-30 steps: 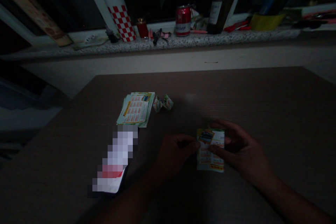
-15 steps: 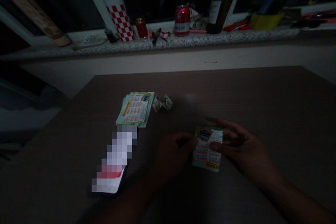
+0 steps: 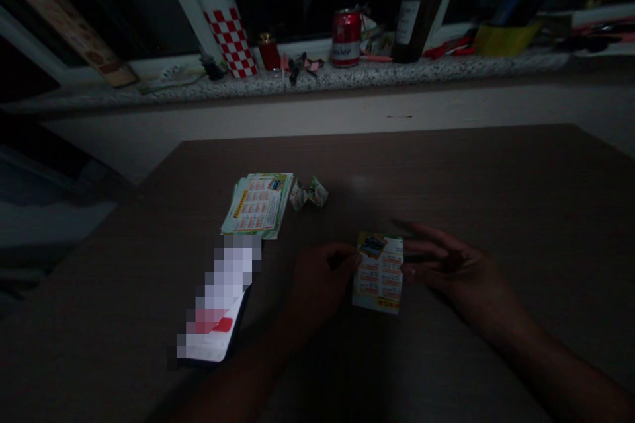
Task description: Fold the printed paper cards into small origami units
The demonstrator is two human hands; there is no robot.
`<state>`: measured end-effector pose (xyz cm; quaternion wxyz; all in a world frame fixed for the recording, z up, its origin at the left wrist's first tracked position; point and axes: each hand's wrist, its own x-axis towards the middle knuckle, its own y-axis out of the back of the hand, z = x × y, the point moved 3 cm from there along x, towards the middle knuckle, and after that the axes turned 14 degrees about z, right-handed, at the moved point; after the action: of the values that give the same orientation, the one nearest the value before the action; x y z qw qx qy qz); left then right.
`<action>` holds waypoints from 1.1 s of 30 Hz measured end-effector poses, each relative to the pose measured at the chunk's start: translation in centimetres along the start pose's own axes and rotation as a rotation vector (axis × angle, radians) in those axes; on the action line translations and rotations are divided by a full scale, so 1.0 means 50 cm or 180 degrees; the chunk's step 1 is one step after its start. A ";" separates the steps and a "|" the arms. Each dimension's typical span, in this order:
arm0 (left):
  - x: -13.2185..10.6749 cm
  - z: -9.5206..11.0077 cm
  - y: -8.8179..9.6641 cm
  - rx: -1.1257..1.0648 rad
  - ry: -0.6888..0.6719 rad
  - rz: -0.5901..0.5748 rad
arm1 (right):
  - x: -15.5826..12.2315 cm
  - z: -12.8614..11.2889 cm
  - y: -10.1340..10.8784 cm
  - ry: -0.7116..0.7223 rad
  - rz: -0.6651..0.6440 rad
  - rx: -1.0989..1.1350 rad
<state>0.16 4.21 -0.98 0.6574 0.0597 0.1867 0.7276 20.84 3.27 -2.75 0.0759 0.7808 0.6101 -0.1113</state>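
Observation:
A small folded calendar sheet (image 3: pixel 380 281), printed with columns of dates and a dark blue and yellow picture, is between my hands above the table. My left hand (image 3: pixel 322 281) pinches its left edge between thumb and forefinger. At the right edge is my right hand (image 3: pixel 459 264), its thumb tip lightly on the border and one finger reaching behind the sheet. The other right fingers are stretched out loosely. Farther off stands a small folded paper piece (image 3: pixel 317 193) with two pointed parts, beside a stack of similar calendar sheets (image 3: pixel 258 205).
A phone (image 3: pixel 221 307) with a lit, blurred screen lies left of my left forearm. Along the granite windowsill (image 3: pixel 327 82) stand a checkered white bottle (image 3: pixel 232 39), a red can (image 3: pixel 346 39), a dark bottle (image 3: pixel 411 26) and small clutter. The room is dim.
The calendar sheet and my left hand have shifted slightly left. My right thumb has slid from the sheet's front to its right edge. The paper piece and stack stay put.

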 end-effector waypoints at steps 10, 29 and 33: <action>-0.004 -0.009 -0.008 0.0147 -0.0281 0.0219 | 0.005 -0.004 0.007 0.1298 0.0211 -0.0798; -0.008 -0.008 -0.026 0.1692 -0.1376 0.0086 | 0.011 0.014 -0.007 0.2206 -0.0436 -0.1789; -0.006 -0.008 -0.024 0.1890 -0.1821 -0.0029 | 0.011 0.017 -0.007 0.2159 -0.0422 -0.1709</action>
<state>1.20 3.92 -1.70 0.6403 0.4458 0.1985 0.5932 20.55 3.66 -3.73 0.0642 0.6849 0.6566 0.3093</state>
